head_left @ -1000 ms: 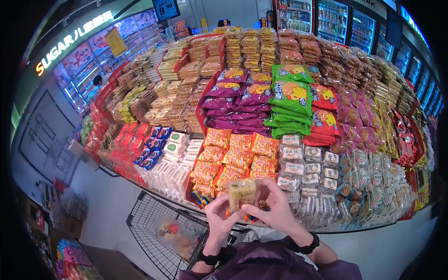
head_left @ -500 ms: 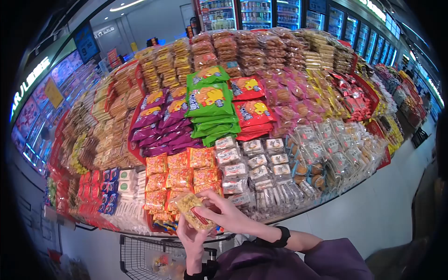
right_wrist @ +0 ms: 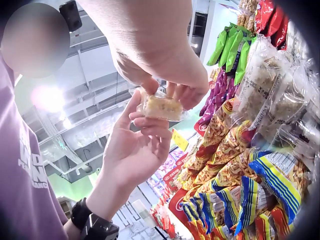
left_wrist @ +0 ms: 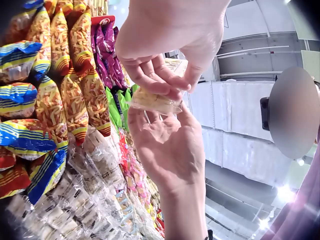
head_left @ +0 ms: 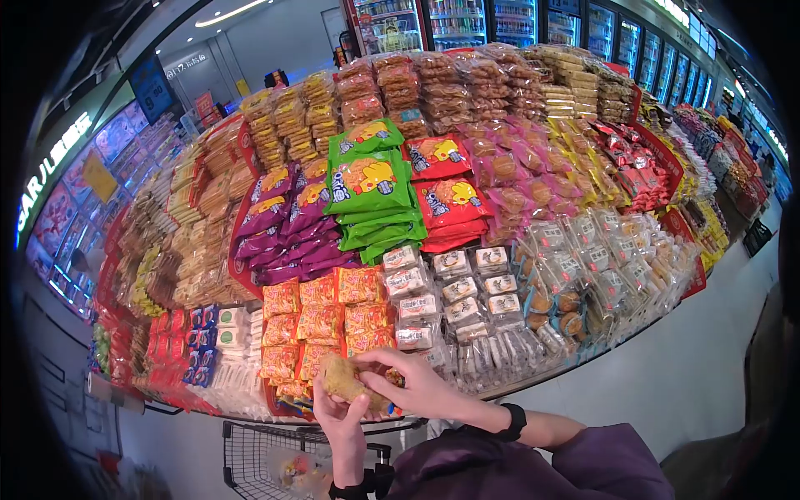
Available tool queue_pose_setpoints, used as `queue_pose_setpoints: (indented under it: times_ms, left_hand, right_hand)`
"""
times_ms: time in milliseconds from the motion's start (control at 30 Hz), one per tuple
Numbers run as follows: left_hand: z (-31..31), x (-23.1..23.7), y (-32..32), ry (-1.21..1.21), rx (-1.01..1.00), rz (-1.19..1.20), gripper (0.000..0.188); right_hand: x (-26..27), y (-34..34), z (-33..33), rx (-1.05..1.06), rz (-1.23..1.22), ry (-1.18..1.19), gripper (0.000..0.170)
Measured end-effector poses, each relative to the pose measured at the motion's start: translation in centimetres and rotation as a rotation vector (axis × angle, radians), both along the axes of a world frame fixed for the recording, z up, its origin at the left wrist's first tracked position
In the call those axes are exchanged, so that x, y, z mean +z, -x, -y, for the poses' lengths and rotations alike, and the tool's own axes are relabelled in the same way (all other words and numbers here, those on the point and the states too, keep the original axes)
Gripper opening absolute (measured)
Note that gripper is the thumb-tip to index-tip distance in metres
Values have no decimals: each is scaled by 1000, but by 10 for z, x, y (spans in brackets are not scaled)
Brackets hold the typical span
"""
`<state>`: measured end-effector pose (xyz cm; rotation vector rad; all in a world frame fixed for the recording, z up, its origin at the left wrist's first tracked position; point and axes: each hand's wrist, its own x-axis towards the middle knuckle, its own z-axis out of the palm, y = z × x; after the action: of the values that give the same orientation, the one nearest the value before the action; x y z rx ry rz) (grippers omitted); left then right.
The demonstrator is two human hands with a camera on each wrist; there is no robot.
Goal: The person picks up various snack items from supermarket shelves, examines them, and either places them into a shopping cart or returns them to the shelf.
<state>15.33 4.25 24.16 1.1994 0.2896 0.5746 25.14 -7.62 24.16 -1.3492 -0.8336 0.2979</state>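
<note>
Both hands hold a small clear-wrapped, yellowish snack block [head_left: 342, 377] above the near edge of the display. The left hand [head_left: 341, 421] grips its left and lower side, thumb up; the right hand [head_left: 414, 385] pinches its right side. Seen from the left wrist, the block [left_wrist: 156, 102] lies between the fingers of both hands, the left hand [left_wrist: 170, 35] above and the right hand [left_wrist: 167, 145] below. In the right wrist view the wrapped block [right_wrist: 163, 108] shows its pale side, with fingertips around it.
Orange snack packets [head_left: 320, 323] lie just beyond the hands, with green bags [head_left: 371, 187] and purple bags [head_left: 265, 218] behind. White-wrapped packs [head_left: 414, 307] are to the right. A wire cart [head_left: 258, 454] stands below the display's front edge, holding a plastic bag.
The head view has swung right, so the display sits further left. The hands have turned the block over and tilted it; its red label no longer shows. Both hands still hold it.
</note>
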Motion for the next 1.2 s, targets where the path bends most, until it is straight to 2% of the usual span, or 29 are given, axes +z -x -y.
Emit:
queue_pose_setpoints:
  times_ms: [167,267,333,433,533,633,733,767,833,933,967,1000,1033,1067,1100,1133,1200]
  left_hand:
    - [9,-5,1,57,115,60,73]
    - [18,-13,-1,67,122,64,80]
    - [28,-13,-5,66,141,54,80]
    - [47,-7,-13,-25,153,-2,73]
    - [69,-2,-24,-175,224,71,50]
    - [73,-1,-21,-292,298,36,29]
    - [68,-6,-12,-394,640,-41,23]
    - [63,-11,-6,-389,738,-106,22]
    - [55,-27,10,-377,932,-239,22]
    - [41,-73,40,-470,1068,-309,22]
    - [35,-95,59,-606,1089,-415,21]
    - [36,-113,71,-704,1082,-512,22]
    - [38,-128,83,-800,1075,-609,23]
    - [41,-144,95,-892,1069,-708,24]
    - [44,-161,109,-962,1010,-783,29]
    - [40,-184,129,-1042,927,-959,35]
    - [45,-210,152,-932,671,-1298,42]
  right_hand:
    - [-1,0,8,183,64,49,51]
    - [1,-7,20,239,28,51,49]
    - [-3,-12,29,242,44,72,54]
    - [-3,-18,45,238,54,51,55]
    - [10,-28,69,317,-39,69,54]
    - [12,-39,93,333,-68,36,51]
    - [12,-54,123,293,-119,-114,50]
    - [13,-61,135,366,-235,-119,53]
    - [4,-71,148,377,-496,-251,54]
    - [11,-84,172,388,-799,-402,52]
    - [14,-88,182,389,-884,-420,53]
    - [19,-93,193,393,-968,-433,54]
    - [36,-96,208,391,-919,-367,59]
    - [36,-98,217,395,-907,-402,60]
    - [36,-100,225,405,-895,-434,61]
    - [35,-102,232,419,-879,-466,62]
    - [33,-105,243,378,-882,-491,63]
